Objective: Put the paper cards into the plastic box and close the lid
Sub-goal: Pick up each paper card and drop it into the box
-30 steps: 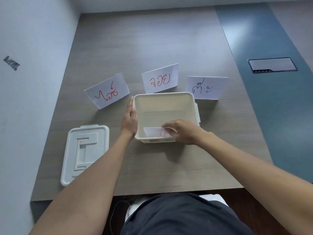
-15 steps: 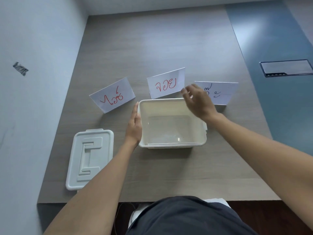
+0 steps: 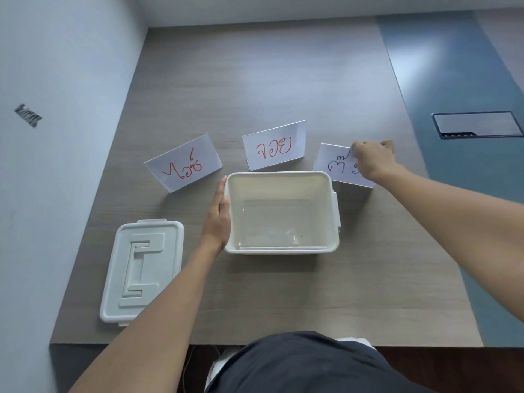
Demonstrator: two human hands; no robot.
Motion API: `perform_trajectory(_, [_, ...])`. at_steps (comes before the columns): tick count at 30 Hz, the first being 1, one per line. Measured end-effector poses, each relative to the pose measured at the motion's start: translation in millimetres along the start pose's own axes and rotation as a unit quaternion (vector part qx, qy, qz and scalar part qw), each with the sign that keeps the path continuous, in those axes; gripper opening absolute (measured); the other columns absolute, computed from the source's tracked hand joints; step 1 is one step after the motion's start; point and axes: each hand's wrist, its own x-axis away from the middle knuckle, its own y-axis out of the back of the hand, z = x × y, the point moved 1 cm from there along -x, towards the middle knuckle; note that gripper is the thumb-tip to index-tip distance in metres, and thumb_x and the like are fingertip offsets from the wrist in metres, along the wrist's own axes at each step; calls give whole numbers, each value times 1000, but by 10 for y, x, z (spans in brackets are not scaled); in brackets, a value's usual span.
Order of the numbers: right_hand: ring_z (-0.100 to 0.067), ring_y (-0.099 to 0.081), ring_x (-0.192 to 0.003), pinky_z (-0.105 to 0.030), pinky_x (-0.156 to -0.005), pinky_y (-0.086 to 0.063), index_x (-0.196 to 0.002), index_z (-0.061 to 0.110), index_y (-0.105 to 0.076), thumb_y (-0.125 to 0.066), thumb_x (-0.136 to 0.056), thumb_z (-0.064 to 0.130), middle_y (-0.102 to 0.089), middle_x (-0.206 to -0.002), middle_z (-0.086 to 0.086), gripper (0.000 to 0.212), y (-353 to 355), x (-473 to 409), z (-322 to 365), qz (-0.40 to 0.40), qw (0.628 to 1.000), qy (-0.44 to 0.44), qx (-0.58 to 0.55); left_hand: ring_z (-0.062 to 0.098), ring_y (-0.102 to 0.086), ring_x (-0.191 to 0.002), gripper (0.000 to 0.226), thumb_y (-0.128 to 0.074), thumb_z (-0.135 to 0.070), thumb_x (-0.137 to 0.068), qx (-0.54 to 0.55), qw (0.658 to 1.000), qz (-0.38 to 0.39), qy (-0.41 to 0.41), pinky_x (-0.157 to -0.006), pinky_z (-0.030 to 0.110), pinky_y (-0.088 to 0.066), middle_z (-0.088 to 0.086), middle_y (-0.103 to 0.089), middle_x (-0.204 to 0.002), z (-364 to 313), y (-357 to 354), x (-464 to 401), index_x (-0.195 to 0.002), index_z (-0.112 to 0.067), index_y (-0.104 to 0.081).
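Observation:
The cream plastic box [image 3: 282, 251] stands open on the wooden table [image 3: 255, 80], with a pale card lying flat on its bottom. My left hand [image 3: 219, 219] rests flat against the box's left wall. Three folded paper cards stand behind the box: a left card [image 3: 183, 163] with red writing, a middle card [image 3: 274, 148] with red writing, and a right card [image 3: 336, 165] with blue writing. My right hand [image 3: 373, 158] pinches the top edge of the right card. The box lid [image 3: 141, 270] lies flat at the left.
A pale wall [image 3: 56, 137] runs along the table's left side. A blue strip [image 3: 453, 109] borders the wood on the right, with a dark cable hatch [image 3: 476, 124] set in it. The table's front edge is just in front of my lap.
My right hand left the box, where it had set a card down, swung up and right, and now grips the blue-lettered card. My left hand stayed on the box.

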Motion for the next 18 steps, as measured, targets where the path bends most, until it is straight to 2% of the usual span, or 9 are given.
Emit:
perform_trajectory(3, [-42,-59,-108,-43,-87,-44,-121,3,-55,-48,-88,-5,-59,-120,-23,35,113,18,72,-11,999,7,-43,-13,-17,-140,48,-21,-29,-107,-2,1000,2,1,-113,16,-12,-25,-21,-159,4,-3,-2,-154,-40,-23])
perform_trajectory(5, [-46,-58,-105,-45,-84,-46,-123,2,-54,-49,-87,-5,-56,-119,-24,36,203,56,184,-40,998,16,-47,-13,-18,-138,48,-21,-29,-107,-2,1000,1,-2,-113,17,-13,-26,-22,-158,0,-8,2,-154,-40,-24])
perform_trajectory(8, [-46,-58,-99,-45,-83,-46,-122,4,-54,-50,-84,-6,-57,-114,-24,40,345,150,386,-90,994,41,-54,-12,-21,-136,48,-21,-30,-107,-1,1000,-1,-2,-110,16,-15,-30,-25,-151,-11,-2,19,-153,-42,-24])
perform_trajectory(13, [-43,-56,-101,-45,-88,-40,-124,1,-57,-48,-84,-7,-60,-110,-25,42,593,372,673,-187,973,116,-65,-5,-21,-143,48,-21,-30,-107,-4,1000,0,-5,-112,18,-15,-20,-23,-160,-26,0,25,-155,-38,-23])
perform_trajectory(18, [-40,-58,-91,-43,-81,-41,-120,3,-62,-48,-89,0,-62,-101,-19,34,685,690,942,-252,934,229,-108,-12,-22,-133,48,-20,-32,-107,-3,1000,4,-3,-107,16,-16,-20,-25,-159,-55,7,50,-155,-38,-21])
